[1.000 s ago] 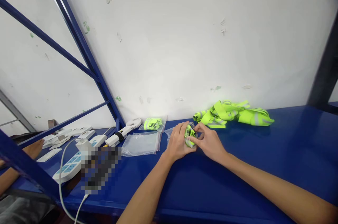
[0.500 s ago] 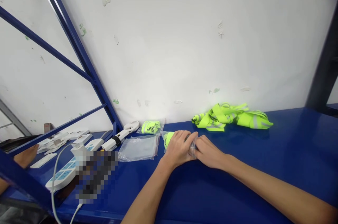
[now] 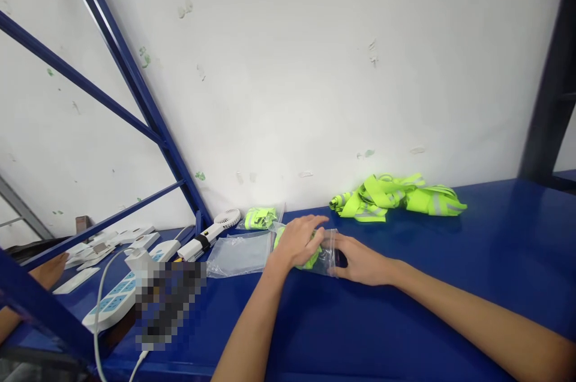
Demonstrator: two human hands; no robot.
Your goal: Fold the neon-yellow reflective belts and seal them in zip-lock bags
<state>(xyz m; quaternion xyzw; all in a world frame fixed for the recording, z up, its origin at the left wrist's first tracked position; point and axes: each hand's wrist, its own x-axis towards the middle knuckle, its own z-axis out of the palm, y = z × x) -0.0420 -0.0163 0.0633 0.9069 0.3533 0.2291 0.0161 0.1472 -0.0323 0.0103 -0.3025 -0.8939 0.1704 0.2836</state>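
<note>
A clear plastic bag (image 3: 324,259) with a folded neon-yellow reflective strap (image 3: 312,258) inside lies on the blue table. My left hand (image 3: 300,240) rests over the bag and the strap, its fingers apart. At the bag's right end, my right hand (image 3: 357,259) has its thumb and fingers on the edge of the plastic. Flat clear bags (image 3: 240,254) lie just left of my left hand. Behind them is another bagged yellow strap (image 3: 260,218). A loose heap of yellow straps (image 3: 396,197) lies against the wall.
A white handheld fan (image 3: 211,235), a power strip (image 3: 112,301) with cables and a pixelated dark area are on the left. Beyond the blue frame (image 3: 168,154), another person's hand (image 3: 50,271) is near white items.
My hands have moved apart. My left hand has opened out, and the bag's right end now shows spread between them. The view has shifted slightly.
</note>
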